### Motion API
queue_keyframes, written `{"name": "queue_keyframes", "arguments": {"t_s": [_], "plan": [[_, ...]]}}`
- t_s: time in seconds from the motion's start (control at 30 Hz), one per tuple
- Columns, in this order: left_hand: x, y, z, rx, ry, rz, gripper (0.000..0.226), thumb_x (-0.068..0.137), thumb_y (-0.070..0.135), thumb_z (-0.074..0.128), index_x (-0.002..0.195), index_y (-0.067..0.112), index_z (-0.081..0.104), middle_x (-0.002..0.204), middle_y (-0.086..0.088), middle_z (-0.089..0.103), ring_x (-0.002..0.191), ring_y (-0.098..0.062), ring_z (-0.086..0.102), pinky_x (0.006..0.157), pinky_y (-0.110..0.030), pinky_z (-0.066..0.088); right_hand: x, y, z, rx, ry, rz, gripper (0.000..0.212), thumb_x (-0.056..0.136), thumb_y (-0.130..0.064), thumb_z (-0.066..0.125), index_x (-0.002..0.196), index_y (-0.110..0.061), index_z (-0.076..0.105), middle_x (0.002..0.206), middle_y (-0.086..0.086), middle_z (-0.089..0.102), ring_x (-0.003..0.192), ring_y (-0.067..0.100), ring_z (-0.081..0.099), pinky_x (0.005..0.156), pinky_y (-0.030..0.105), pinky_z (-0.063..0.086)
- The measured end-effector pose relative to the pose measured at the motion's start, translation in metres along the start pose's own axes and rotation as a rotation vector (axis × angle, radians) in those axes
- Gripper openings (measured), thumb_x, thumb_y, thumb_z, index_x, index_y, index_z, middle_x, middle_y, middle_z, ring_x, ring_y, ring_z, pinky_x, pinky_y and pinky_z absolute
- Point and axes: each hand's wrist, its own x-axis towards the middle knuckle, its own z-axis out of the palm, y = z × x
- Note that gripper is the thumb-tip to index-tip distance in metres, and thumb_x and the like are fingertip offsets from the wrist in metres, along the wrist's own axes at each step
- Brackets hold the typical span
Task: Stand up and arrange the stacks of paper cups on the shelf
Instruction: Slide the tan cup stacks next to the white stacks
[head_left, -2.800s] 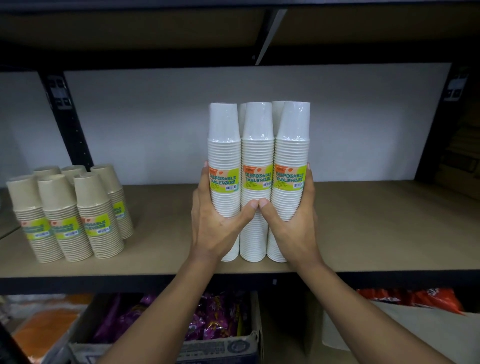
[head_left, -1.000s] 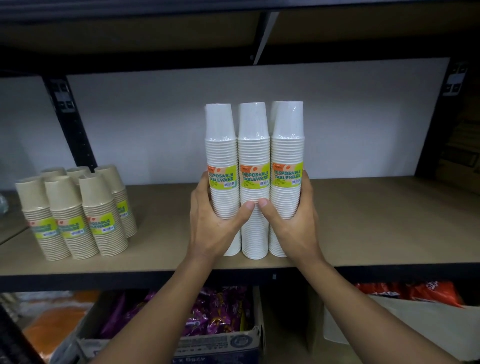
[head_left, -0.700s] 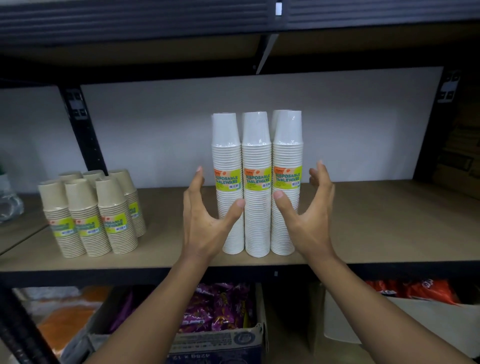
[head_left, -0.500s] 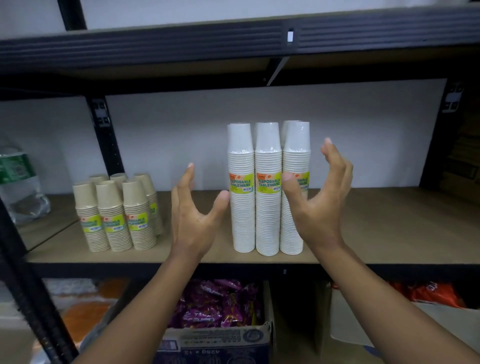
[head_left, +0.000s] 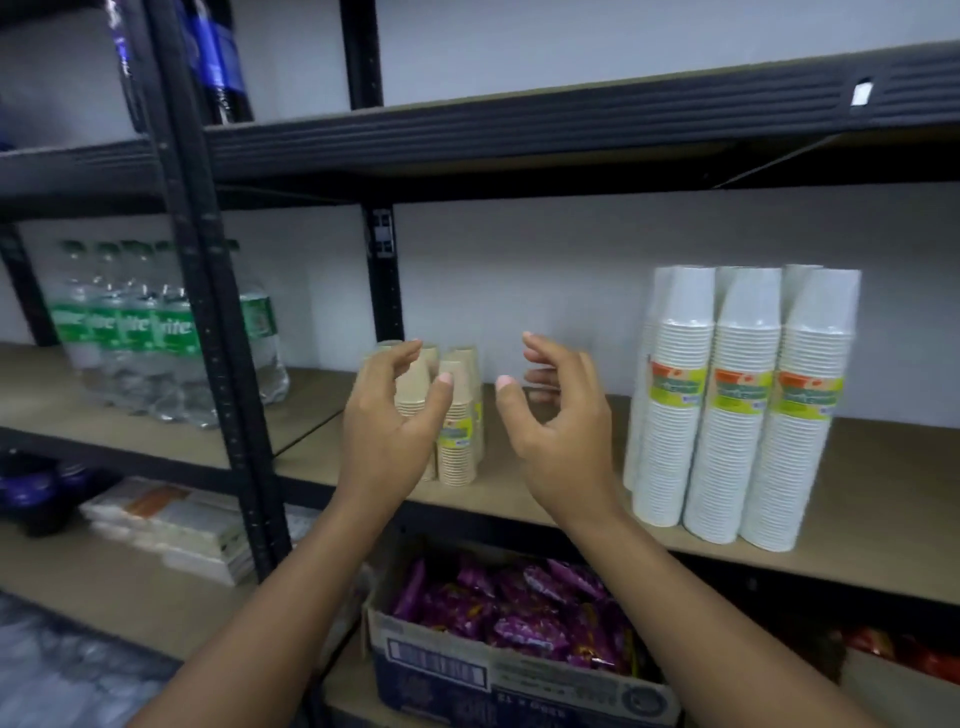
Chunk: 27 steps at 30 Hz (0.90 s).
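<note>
Now, having released the tall white paper-cup stacks (head_left: 737, 405) upright, the left hand (head_left: 395, 431) and right hand (head_left: 556, 431), empty with fingers loosely spread, close on the short tan paper-cup stacks (head_left: 460, 415), probably next.

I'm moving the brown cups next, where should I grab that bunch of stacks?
Probably press the left hand and right hand against the outer sides of the brown cup stacks, at the label band, coming from the front. They stand upright, bunched together, and narrow toward the top, so a higher grip would likely slip.
</note>
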Motion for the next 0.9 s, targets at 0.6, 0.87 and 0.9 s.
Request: {"name": "queue_keyframes", "arguments": {"t_s": [0.6, 0.87, 0.9], "plan": [[0.052, -0.134, -0.014, -0.049, -0.121, -0.151, 0.092, 0.07, 0.067, 0.069, 0.141, 0.068, 0.01, 0.154, 0.004, 0.034, 0.141, -0.009, 0.035, 0.111, -0.053, 0.04, 0.031, 0.096, 0.117, 0.0, -0.113, 0.206, 0.088, 0.083, -0.05, 0.074, 0.154, -0.048, 0.02, 0.139, -0.024, 0.024, 0.112, -0.032, 0.028, 0.087, 0.006, 0.028], [0.066, -0.152, -0.001, -0.172, -0.224, -0.142, 0.101, 0.069, 0.062, 0.072, 0.15, 0.056, 0.012, 0.135, 0.021, 0.051, 0.115, 0.007, 0.057, 0.096, -0.021, 0.049, 0.037, 0.108, 0.13, 0.034, -0.146, 0.228, 0.103, 0.069, -0.068, 0.075, 0.152, -0.053, 0.016, 0.149, -0.018, 0.037, 0.131, -0.003, 0.045, 0.106, 0.035, 0.047], [0.066, -0.153, 0.002, -0.183, -0.231, -0.138, 0.1, 0.069, 0.061, 0.072, 0.15, 0.056, 0.013, 0.137, 0.019, 0.051, 0.117, 0.005, 0.057, 0.099, -0.025, 0.049, 0.037, 0.109, 0.132, 0.034, -0.146, 0.232, 0.103, 0.068, -0.07, 0.074, 0.152, -0.054, 0.017, 0.149, -0.016, 0.04, 0.131, 0.004, 0.048, 0.107, 0.041, 0.048]]}}
